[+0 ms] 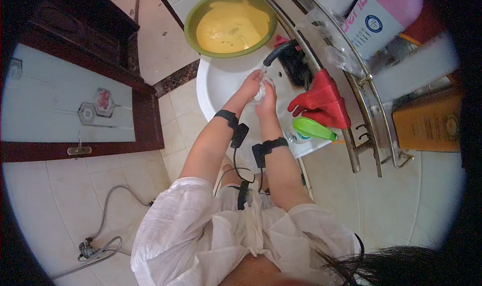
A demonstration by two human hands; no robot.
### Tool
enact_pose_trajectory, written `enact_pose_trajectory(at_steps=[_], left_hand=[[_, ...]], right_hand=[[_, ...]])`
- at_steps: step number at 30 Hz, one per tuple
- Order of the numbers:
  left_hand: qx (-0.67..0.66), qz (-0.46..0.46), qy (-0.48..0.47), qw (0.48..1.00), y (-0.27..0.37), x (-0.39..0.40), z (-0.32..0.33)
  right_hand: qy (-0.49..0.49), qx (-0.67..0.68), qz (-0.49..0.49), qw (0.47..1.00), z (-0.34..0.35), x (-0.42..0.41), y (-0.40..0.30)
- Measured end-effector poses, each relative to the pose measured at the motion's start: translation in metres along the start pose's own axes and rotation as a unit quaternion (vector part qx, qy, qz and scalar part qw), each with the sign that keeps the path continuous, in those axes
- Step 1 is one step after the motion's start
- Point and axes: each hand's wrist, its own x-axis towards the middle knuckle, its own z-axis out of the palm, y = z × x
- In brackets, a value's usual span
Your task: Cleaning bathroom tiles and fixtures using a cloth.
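Note:
A bunched white cloth is squeezed between my two hands over a white washbasin. My left hand grips it from the left, close below the spout of a dark-sleeved faucet. On the right side of the cloth, my right hand has its fingers closed around it. What looks like water runs from the spout onto the hands. Fingers partly hide the cloth.
A green-rimmed basin of yellowish liquid rests on the washbasin's far edge. Red gloves hang from a metal rack at right. Beside them is a green-topped bottle. A hose hangs at lower left.

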Motion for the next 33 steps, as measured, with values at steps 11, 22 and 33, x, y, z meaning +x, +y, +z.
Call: enact_pose_trajectory(at_steps=[11,22,33], left_hand=[[0.265,0.178,0.153,0.935,-0.012,-0.022,-0.051],[0.185,0.069,0.188,0.962,-0.034,-0.051,-0.074],[0.113,0.100,0.106,0.983,0.011,-0.054,-0.028]], right_hand=[[0.064,-0.010,0.002,0.998,-0.001,0.025,0.014],[0.055,0.093,0.143,0.984,0.003,0.034,0.021],[-0.045,0.163,0.122,0.978,0.000,0.039,0.026]])
